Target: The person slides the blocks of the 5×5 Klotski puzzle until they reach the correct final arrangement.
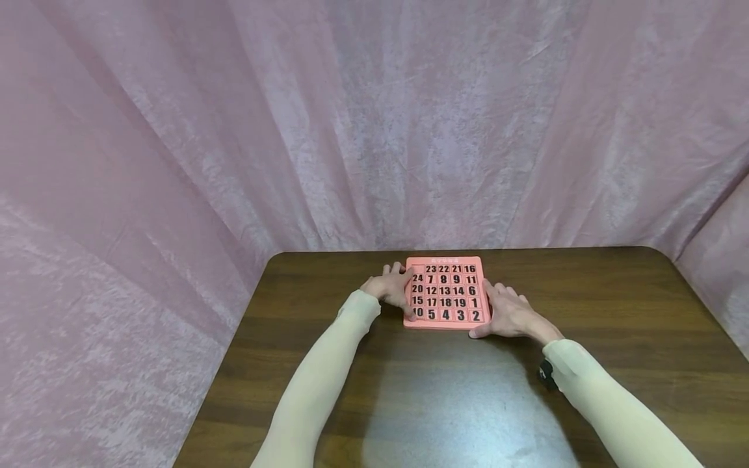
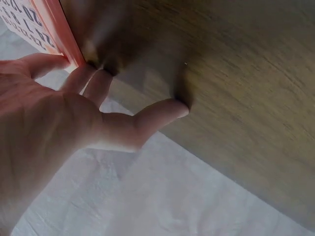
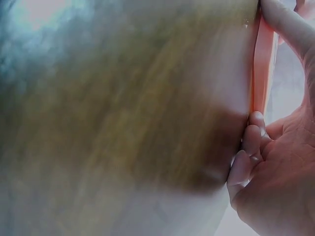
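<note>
A pink number slide puzzle (image 1: pixel 445 260) lies flat on the table, its black-numbered tiles facing up and an open slot at its top left. My left hand (image 1: pixel 393 286) spans the puzzle's left side, index finger by the open slot and thumb over the bottom-left corner. In the left wrist view its other fingers (image 2: pixel 101 84) are spread beside the frame, off the puzzle. My right hand (image 1: pixel 512 313) holds the lower-right corner, thumb at the bottom edge and index finger along the right edge. Its curled fingertips (image 3: pixel 252 137) show against the frame in the right wrist view.
The puzzle sits near the far edge of a dark wooden table (image 1: pixel 614 305). Pink velvet curtain (image 1: pixel 409 130) hangs behind the table and along its left side. A black object (image 1: pixel 547 375) is at the right sleeve's cuff.
</note>
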{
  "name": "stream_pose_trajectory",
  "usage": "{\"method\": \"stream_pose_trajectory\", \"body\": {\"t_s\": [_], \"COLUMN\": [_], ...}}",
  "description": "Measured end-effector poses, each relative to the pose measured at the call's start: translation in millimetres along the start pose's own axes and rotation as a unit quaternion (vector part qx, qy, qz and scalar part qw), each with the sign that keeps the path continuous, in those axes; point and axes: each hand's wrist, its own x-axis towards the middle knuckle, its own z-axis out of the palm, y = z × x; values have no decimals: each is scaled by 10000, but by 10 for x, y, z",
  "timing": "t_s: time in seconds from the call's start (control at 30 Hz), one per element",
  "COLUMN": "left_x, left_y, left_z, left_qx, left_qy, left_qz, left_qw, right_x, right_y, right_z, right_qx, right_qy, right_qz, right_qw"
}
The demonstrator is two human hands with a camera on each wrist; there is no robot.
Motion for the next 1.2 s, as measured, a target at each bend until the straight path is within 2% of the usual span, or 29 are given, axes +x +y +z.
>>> {"method": "stream_pose_trajectory", "body": {"t_s": [0.3, 0.57, 0.7, 0.83, 0.9, 0.97, 1.2], "left_x": [-48, -36, -68, -108, -119, -124, -153], "left_y": [-3, 7, -14, -51, -56, -56, -52], "left_z": [19, 21, -2, -31, -31, -24, 28], "left_qx": [-43, -342, -271, -265, -200, -142, -216], "left_qy": [174, 473, 312, 40, -26, -34, 26], "left_qz": [-102, -249, -102, 94, 112, 97, -25], "left_qw": [9998, 9980, 9991, 9996, 9997, 9998, 9998], "right_x": [-17, -27, -50, -78, -79, -72, -52], "right_y": [-19, -4, 67, 154, 169, 154, -22], "right_z": [10, 32, 14, -40, -50, -49, 40], "right_qx": [-4, 89, 685, 1533, 1649, 1554, 668], "right_qy": [-28, -38, -23, -36, -15, 12, 235], "right_qz": [25, -9, -95, -207, -204, -146, 291], "right_qw": [10000, 10000, 9976, 9880, 9861, 9877, 9971]}}
